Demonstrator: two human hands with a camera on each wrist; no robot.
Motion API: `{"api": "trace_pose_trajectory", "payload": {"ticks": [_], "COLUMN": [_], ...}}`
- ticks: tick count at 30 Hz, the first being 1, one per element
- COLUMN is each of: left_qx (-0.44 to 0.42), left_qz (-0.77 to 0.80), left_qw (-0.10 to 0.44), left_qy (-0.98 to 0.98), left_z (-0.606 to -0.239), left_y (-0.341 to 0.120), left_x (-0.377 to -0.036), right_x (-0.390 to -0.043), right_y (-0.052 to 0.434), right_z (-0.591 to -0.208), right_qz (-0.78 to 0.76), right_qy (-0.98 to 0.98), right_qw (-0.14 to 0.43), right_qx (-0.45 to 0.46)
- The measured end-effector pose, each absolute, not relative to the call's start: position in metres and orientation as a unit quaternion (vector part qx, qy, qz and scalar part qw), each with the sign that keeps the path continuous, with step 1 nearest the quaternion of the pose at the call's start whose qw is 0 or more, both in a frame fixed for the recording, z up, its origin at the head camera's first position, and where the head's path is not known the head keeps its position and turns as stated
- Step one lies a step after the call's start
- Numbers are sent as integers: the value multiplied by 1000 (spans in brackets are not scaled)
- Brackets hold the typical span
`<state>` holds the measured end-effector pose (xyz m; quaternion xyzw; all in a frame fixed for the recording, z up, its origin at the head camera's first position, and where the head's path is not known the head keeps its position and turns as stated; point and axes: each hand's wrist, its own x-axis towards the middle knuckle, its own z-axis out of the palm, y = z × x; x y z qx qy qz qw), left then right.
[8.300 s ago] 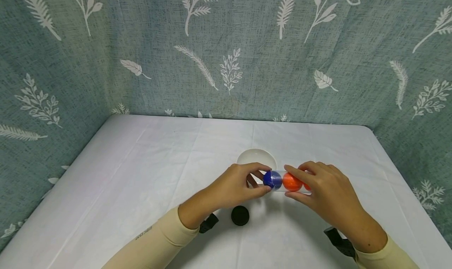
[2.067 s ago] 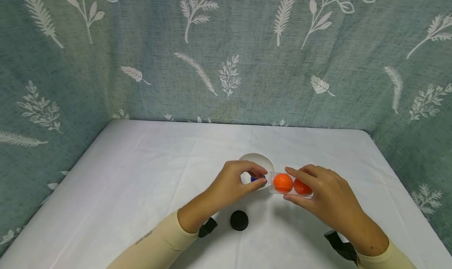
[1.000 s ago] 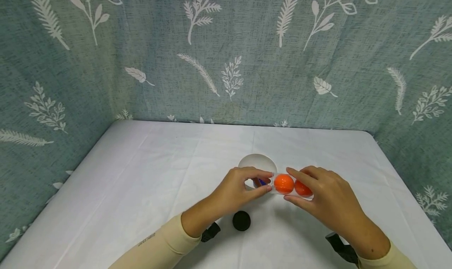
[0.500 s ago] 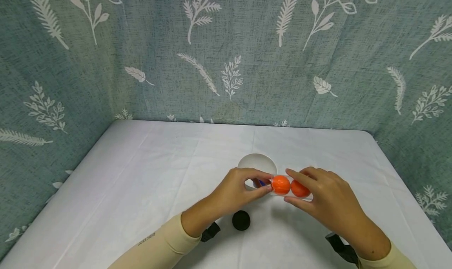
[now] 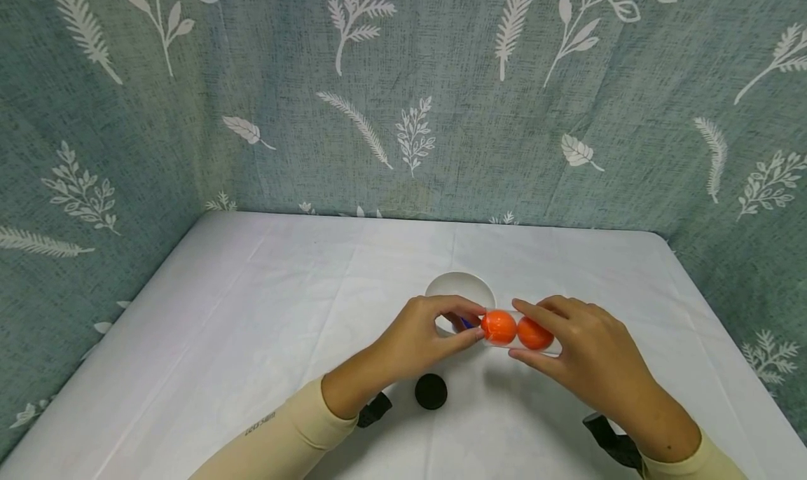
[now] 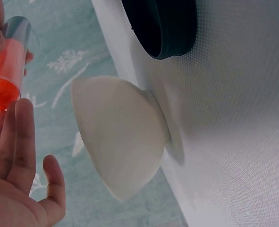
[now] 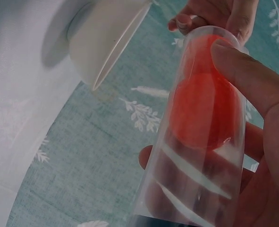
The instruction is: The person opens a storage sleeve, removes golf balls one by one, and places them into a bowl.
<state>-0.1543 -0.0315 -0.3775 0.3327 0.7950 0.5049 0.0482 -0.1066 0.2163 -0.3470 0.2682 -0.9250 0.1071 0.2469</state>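
Right hand grips clear tube lying sideways at lower centre, two orange balls inside. Left hand pinches the leftmost ball at tube's mouth, beside white bowl.

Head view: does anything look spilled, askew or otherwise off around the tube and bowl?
Nothing spilled or damaged. The clear tube lies sideways in the right hand, its mouth at the white bowl; an orange ball sits at the mouth between the left hand's fingertips. The black cap lies loose on the table.
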Motion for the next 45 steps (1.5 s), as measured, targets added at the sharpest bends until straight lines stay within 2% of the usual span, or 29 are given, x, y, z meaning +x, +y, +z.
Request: {"api": "trace_pose_trajectory", "payload": {"ticks": [33, 45], "left_qx": [325, 340], "left_qz": [508, 506], "left_qw": [82, 74], "left_qy": [793, 789], "left_z": [-382, -382], "left_y": [-31, -31], "left_x": [-156, -157], "right_x": [-105, -108], "right_y": [217, 219], "right_z": [-347, -347], "right_qz": [104, 109], "right_qy": [-920, -916], "right_qw": [260, 268], "right_qx": [273, 280]}}
